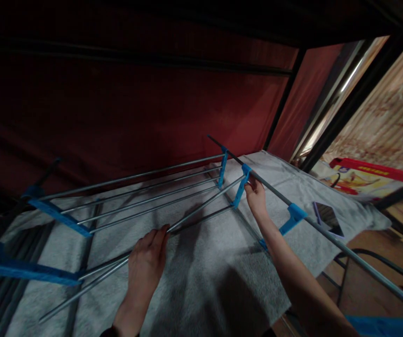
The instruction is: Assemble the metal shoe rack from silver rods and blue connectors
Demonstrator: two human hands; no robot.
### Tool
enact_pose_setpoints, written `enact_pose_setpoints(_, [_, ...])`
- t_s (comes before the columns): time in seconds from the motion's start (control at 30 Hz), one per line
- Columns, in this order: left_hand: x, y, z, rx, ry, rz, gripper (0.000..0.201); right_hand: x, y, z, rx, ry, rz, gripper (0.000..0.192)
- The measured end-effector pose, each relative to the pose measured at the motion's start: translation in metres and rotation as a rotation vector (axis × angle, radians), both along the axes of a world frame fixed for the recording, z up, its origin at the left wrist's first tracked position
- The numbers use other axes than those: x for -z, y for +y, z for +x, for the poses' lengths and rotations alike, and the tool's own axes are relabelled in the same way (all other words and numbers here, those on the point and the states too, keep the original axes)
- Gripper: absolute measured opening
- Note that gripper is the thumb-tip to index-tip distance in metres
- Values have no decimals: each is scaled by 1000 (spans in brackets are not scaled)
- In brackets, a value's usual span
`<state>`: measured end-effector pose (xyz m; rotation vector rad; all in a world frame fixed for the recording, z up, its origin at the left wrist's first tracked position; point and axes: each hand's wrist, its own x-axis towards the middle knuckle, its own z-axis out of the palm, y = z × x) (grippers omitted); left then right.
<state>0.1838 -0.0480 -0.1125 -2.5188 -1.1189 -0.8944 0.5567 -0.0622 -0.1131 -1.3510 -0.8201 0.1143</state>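
Two bare forearms reach forward from the bottom edge, nearest the lens, over a grey towel (201,281) that spreads beneath both hands and covers a flat surface; whether bed or desk lies under it cannot be told. Above the towel stands a metal drying rack (141,194) with thin grey rails and blue plastic brackets, stretching from far left of the left hand across to beyond the right hand. Behind it hangs a dark red fabric wall on a black frame, well past both hands.

One long side rail (327,234) runs diagonally just right of the right forearm, carrying a blue clip (294,215). The left hand (145,267) lies palm down with its fingers curled loosely over a loose rod (201,203), apparently steadying it so it stays level. The right hand (255,196) is closed around that rod's far end at a blue bracket (241,187), seemingly seating or guiding the rod in the bracket.

To the right of the right arm, a dark phone (328,219) rests flat on the towel, out of the way of the rails. Farther right sits a red and yellow box (366,180).
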Motion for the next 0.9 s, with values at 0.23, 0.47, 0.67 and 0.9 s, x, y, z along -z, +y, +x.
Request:
enact_pose_setpoints(0.23, [-11,8,-1,-4,20,22,32,0,1,5,-4,-5,-3,57])
enact_pose_setpoints(0.47, [-17,13,-1,-21,55,28,34,2,3,7,-25,-11,36,58])
enact_pose_setpoints(0.67, [-35,19,-2,-25,95,24,38,4,5,9,-4,23,28,59])
enact_pose_setpoints(0.9, [-63,25,2,-45,156,65,43,1,3,9,-48,41,22,57])
